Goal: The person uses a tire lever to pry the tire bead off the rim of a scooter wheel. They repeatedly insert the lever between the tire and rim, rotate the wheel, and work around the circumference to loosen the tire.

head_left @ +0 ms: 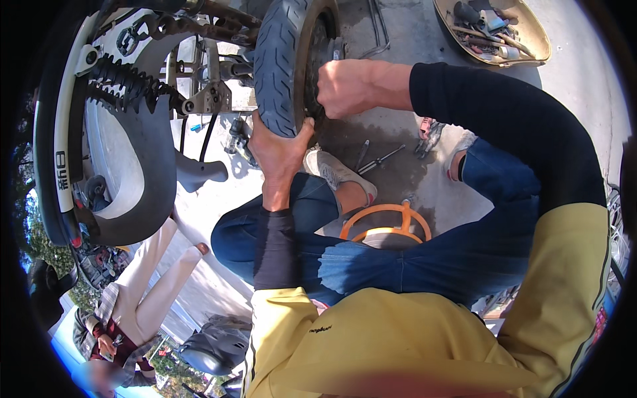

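Note:
A wheel with a black treaded tire (275, 66) stands upright beside the scooter frame (215, 96). My left hand (279, 149) grips the lower part of the tire, with its thumb along the right side. My right hand (355, 89) is closed in a fist against the right face of the wheel, over the dark hub; what its fingers hold is hidden. Below the wheel, some long metal tools (378, 159) lie on the stained ground, and a red and silver tool (426, 136) lies to their right.
An orange ring-framed stool (405, 213) is between my legs. A beige bin of tools (544, 36) sits at top right. A scooter body with a spring shock (116, 76) fills the upper left. Another person (142, 292) in light trousers is at lower left. Dark plastic parts (206, 351) lie behind me.

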The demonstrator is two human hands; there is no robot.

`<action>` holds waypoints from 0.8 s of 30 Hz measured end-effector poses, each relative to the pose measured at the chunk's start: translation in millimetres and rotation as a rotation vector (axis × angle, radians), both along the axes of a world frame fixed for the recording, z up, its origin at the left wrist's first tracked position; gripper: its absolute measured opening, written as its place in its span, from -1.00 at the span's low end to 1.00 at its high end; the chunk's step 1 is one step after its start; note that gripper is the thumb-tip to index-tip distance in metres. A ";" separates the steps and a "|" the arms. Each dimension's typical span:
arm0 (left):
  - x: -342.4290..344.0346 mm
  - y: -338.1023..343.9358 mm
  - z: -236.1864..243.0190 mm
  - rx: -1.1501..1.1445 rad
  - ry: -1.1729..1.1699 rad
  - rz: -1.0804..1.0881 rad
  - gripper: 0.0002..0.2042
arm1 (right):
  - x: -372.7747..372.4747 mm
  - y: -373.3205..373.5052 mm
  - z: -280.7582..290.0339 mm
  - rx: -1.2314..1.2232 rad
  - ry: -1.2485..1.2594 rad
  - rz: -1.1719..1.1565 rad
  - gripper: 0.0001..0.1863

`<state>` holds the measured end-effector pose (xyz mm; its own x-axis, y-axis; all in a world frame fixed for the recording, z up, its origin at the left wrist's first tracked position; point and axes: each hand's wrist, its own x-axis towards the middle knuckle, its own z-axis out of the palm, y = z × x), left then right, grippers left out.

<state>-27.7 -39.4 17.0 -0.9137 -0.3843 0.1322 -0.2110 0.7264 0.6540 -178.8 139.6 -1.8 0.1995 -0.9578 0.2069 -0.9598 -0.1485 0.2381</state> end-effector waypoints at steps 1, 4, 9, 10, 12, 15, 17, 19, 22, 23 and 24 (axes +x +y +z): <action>-1.2 1.0 2.2 0.021 -0.009 0.003 -0.22 | -4.9 0.8 -3.2 -0.015 -0.013 0.020 -0.93; -2.9 -0.6 2.5 0.017 -0.028 0.011 -0.21 | -22.1 0.8 -16.4 -0.193 -0.060 0.121 -0.95; -4.1 3.1 6.9 -0.036 -0.047 0.029 -0.19 | -17.9 1.5 -24.0 -0.327 -0.026 0.108 -0.94; -5.1 5.1 11.1 -0.003 -0.073 0.036 -0.20 | -17.7 0.7 -22.9 -0.310 -0.034 0.115 -0.93; -8.1 10.8 20.7 0.067 -0.130 0.051 -0.21 | -19.0 -2.0 -22.7 -0.313 -0.046 0.137 -0.93; -5.8 2.2 11.1 0.041 -0.093 0.036 -0.20 | -21.3 -4.2 -19.0 -0.314 -0.034 0.157 -0.94; -8.6 4.8 16.8 0.020 -0.112 0.042 -0.21 | -18.2 -2.6 -3.6 -0.238 -0.006 0.136 -0.95; -10.7 7.6 19.3 0.003 -0.120 0.040 -0.18 | -28.3 1.8 -10.9 -0.297 -0.037 0.185 -0.97; -13.4 6.8 15.1 -0.024 -0.105 0.034 -0.12 | -39.9 9.0 -17.7 -0.263 -0.060 0.222 -0.99; -13.3 5.9 13.0 -0.034 -0.105 0.036 -0.12 | -41.2 10.5 -19.4 -0.244 -0.058 0.216 -0.99; -10.3 3.5 11.6 -0.049 -0.115 0.039 -0.12 | -39.9 10.0 -20.0 -0.233 -0.064 0.209 -0.98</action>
<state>-38.0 -35.9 28.6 -0.9083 -0.4157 0.0468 -0.3116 0.7469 0.5874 -218.7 149.6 -21.7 0.3667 -0.8229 0.4341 -0.9283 -0.2928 0.2292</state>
